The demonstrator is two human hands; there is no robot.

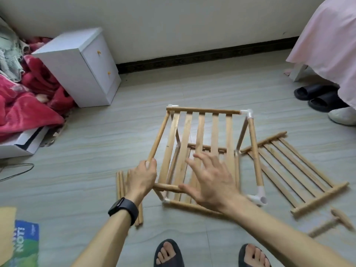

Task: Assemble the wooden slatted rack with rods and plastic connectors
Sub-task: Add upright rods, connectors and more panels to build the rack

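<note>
A part-built wooden rack (202,132) stands on the floor, with a slatted top shelf, a lower shelf and rods joined by white plastic connectors (258,197). My left hand (141,177) grips the near-left corner, where the left side rod meets the front rod. My right hand (210,179) hovers over the near part of the top slats with fingers spread, holding nothing. A loose slatted panel (294,168) lies flat to the right of the rack. Several spare rods (120,184) lie on the floor, partly hidden behind my left hand and wrist.
A white bedside cabinet (82,66) and red blankets (28,97) sit at the left. Black slippers (317,97) and pink cloth (331,45) are at the right. Small wooden pieces (333,222) lie near right. My sandalled feet (168,255) are at the bottom edge.
</note>
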